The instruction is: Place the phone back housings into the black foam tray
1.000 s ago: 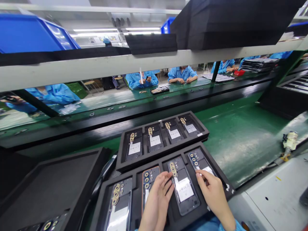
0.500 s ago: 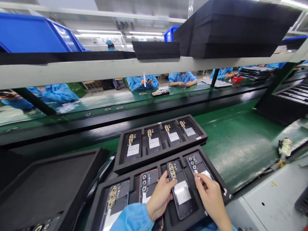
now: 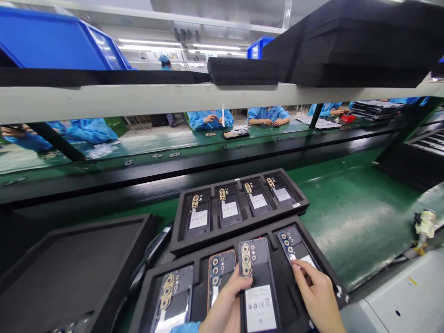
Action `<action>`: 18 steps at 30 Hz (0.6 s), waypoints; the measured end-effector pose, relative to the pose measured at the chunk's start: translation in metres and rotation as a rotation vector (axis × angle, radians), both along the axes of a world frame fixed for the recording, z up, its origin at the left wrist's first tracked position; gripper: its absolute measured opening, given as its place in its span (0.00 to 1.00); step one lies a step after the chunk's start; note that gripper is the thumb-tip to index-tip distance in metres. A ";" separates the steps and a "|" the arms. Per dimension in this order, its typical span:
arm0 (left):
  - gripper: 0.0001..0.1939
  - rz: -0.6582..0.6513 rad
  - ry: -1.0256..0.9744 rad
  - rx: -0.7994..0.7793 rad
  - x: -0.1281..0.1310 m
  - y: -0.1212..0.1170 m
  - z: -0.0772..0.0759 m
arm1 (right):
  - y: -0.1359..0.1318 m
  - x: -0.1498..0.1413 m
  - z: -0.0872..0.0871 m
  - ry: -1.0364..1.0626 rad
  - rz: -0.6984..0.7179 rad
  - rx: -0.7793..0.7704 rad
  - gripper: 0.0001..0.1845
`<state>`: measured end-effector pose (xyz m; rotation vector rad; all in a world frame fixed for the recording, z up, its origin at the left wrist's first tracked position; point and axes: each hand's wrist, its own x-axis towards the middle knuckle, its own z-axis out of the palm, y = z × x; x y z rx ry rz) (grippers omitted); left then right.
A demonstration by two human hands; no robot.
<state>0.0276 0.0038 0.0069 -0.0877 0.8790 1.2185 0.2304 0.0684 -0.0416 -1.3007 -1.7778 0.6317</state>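
A black foam tray (image 3: 145,291) lies right in front of me with phone back covers in its slots. My left hand (image 3: 225,305) grips the left edge of the third cover (image 3: 258,286), which has gold camera rings and a white label and is tilted up out of its slot. My right hand (image 3: 319,296) rests its fingertips on the rightmost cover (image 3: 293,243), which lies flat in its slot. An orange-rimmed cover (image 3: 218,270) and another gold-ringed cover (image 3: 171,296) sit to the left.
A second tray (image 3: 178,217) of covers lies just beyond, on the green conveyor belt (image 3: 347,203). A black tray (image 3: 69,268) sits at my left. Overhead, a shelf (image 3: 156,99) carries a blue bin (image 3: 52,44) and stacked black foam (image 3: 347,41). Workers in blue sit across the line.
My left hand has closed on the third cover and raised it toward me out of its slot. My right hand stays on the rightmost cover. The view has shifted slightly.
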 end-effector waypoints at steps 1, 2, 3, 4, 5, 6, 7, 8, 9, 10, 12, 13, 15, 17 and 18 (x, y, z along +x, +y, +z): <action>0.39 -0.005 -0.007 0.015 0.000 -0.001 -0.002 | 0.000 0.000 0.001 -0.002 -0.002 0.004 0.24; 0.38 -0.017 -0.012 0.034 -0.001 -0.002 -0.003 | 0.001 0.000 0.001 -0.004 -0.004 0.008 0.24; 0.37 -0.042 -0.014 0.056 -0.001 -0.003 -0.002 | 0.001 -0.001 0.002 -0.004 -0.005 0.013 0.25; 0.37 -0.072 -0.013 0.080 -0.001 -0.004 -0.001 | 0.001 -0.001 0.002 -0.003 -0.007 0.017 0.25; 0.38 -0.103 -0.011 0.106 -0.001 -0.005 0.001 | 0.001 -0.001 0.003 -0.002 -0.007 0.020 0.25; 0.38 -0.127 -0.010 0.128 -0.001 -0.006 0.003 | 0.001 -0.001 0.004 -0.001 -0.008 0.023 0.25; 0.38 -0.140 -0.010 0.146 -0.001 -0.007 0.006 | 0.001 -0.001 0.004 -0.001 -0.009 0.025 0.25; 0.38 -0.145 -0.013 0.159 -0.001 -0.007 0.008 | 0.000 -0.001 0.004 -0.001 -0.010 0.024 0.25; 0.37 -0.150 -0.016 0.171 -0.001 -0.008 0.010 | 0.000 -0.001 0.005 -0.003 -0.010 0.024 0.24; 0.36 -0.163 -0.017 0.184 -0.001 -0.008 0.011 | 0.000 -0.001 0.005 -0.006 -0.011 0.022 0.24; 0.33 -0.200 -0.019 0.207 -0.003 -0.008 0.012 | 0.000 0.000 0.005 -0.013 -0.014 0.019 0.23; 0.33 -0.219 -0.033 0.211 -0.003 -0.008 0.012 | 0.000 0.000 0.004 -0.016 -0.015 0.017 0.23; 0.32 -0.240 -0.092 0.208 -0.006 -0.007 0.012 | 0.000 0.000 0.004 -0.019 -0.019 0.014 0.24; 0.33 -0.242 -0.134 0.210 -0.007 -0.005 0.012 | 0.000 0.001 0.003 -0.019 -0.025 0.010 0.24; 0.34 -0.234 -0.135 0.220 -0.008 -0.004 0.013 | -0.001 0.001 0.002 -0.019 -0.027 0.009 0.23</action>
